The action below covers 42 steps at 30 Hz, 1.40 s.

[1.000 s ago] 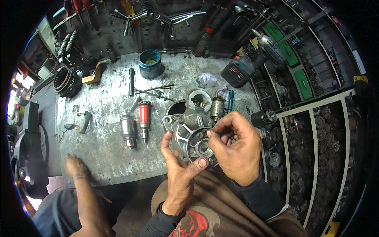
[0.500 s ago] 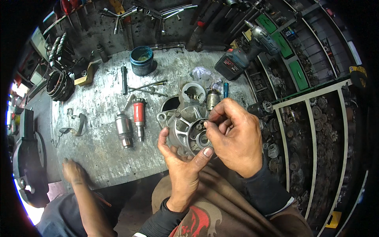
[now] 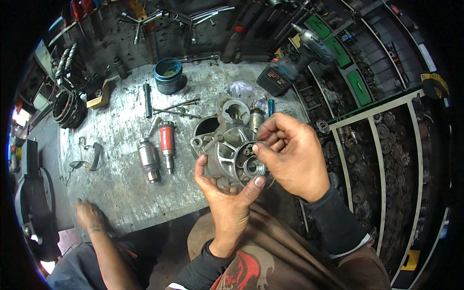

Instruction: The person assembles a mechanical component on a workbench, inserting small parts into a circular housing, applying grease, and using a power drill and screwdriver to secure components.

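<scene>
Above the table's [image 3: 121, 145] near edge, the left hand [image 3: 227, 198] cradles a grey metal housing [image 3: 232, 157] from below, fingers clasped around it, while the right hand [image 3: 292, 154] pinches its fingertips [image 3: 258, 147] at the housing's rim.

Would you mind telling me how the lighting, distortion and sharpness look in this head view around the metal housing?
Head view: even, soft light on the grey workbench, no harsh glare; the cast metal housing, left hand and right hand are sharp at centre; fisheye bends the shelf rails toward the rim; black vignette at corners; bright blown-out patch at the far left edge.
</scene>
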Each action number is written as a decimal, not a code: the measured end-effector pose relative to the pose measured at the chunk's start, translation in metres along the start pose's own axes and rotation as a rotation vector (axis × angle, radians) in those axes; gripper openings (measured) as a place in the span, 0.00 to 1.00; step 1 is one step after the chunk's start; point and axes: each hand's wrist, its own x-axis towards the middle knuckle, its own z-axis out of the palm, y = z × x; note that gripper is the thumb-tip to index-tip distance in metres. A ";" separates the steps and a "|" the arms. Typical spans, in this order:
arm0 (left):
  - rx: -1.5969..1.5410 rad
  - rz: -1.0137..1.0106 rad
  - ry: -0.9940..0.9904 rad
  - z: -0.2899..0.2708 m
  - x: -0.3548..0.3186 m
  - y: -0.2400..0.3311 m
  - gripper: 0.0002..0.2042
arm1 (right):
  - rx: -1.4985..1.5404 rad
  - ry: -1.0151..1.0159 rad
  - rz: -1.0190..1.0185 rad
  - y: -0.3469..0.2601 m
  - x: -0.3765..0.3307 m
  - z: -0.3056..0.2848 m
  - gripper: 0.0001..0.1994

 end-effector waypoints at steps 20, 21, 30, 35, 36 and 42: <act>-0.054 0.019 -0.025 -0.004 0.002 -0.003 0.55 | -0.429 0.042 -0.525 0.002 -0.014 0.006 0.08; -0.049 0.013 -0.027 -0.004 0.002 -0.003 0.55 | -0.441 0.027 -0.557 0.002 -0.013 0.004 0.09; -0.058 0.025 -0.029 -0.003 0.003 -0.003 0.55 | -0.500 -0.037 -0.643 0.005 -0.011 -0.003 0.12; -0.028 0.005 -0.032 -0.003 0.002 -0.002 0.54 | -0.501 -0.042 -0.701 0.012 -0.010 -0.005 0.14; -0.026 0.000 -0.032 -0.003 0.002 -0.002 0.54 | -0.495 -0.021 -0.718 0.013 -0.010 -0.004 0.15; -0.035 0.032 -0.035 -0.001 0.002 -0.002 0.54 | -0.388 0.070 -0.698 0.023 -0.013 0.001 0.17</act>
